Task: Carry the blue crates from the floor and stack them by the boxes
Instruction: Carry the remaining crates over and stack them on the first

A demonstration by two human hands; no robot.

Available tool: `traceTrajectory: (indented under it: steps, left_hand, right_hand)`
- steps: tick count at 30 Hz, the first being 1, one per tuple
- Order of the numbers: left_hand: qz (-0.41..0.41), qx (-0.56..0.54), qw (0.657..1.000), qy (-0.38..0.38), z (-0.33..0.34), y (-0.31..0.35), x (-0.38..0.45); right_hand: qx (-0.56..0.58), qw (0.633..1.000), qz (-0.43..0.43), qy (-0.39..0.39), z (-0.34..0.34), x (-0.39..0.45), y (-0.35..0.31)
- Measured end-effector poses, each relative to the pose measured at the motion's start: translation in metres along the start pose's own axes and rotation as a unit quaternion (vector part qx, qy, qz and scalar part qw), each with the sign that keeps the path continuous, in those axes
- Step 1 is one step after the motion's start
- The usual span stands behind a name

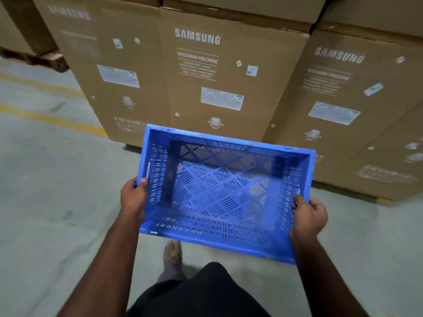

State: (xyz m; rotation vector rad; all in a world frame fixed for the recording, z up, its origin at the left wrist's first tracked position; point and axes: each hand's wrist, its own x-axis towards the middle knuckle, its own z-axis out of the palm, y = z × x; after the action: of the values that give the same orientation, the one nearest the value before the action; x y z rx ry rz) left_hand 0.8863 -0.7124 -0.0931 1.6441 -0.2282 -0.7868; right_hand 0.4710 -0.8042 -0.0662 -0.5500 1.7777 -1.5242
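Both hands carry the blue crate point(219, 193), held up off the floor point(57, 191), open side up & empty. Left hand point(134, 197) grips its left rim, thumb inside; right hand point(307, 217) grips the right rim. Cardboard boxes point(206, 72) stand just beyond, w/ a yellow floor line point(52, 120) at left.

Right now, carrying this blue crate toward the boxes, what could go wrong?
1. The left hand and right hand grip only the blue crate side rims, so it could tip or slip.
2. The crate hides the floor ahead of the foot, so tripping is possible.
3. Its far edge is close to the cardboard boxes and might bump them.
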Motion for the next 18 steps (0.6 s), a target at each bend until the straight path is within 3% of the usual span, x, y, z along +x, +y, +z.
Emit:
traceTrajectory:
  steps: [5,9,15,18]
  left_hand:
    - [-0.033,0.030,0.998,-0.053,0.050,0.021,0.102]
    - [-0.023,0.114,0.989,-0.091,0.093,0.019,0.175]
    - [-0.022,0.280,0.946,-0.163,0.151,-0.023,0.283]
    - [-0.034,0.352,0.923,-0.148,0.172,-0.057,0.316]
  right_hand:
    - [-0.026,0.999,-0.001,0.024,0.085,0.029,0.014]
    - [-0.084,0.996,-0.031,-0.001,0.148,0.066,0.028]
    - [-0.205,0.978,0.009,-0.047,0.218,0.136,0.078]
    - [-0.239,0.969,0.035,-0.053,0.241,0.176,0.118]
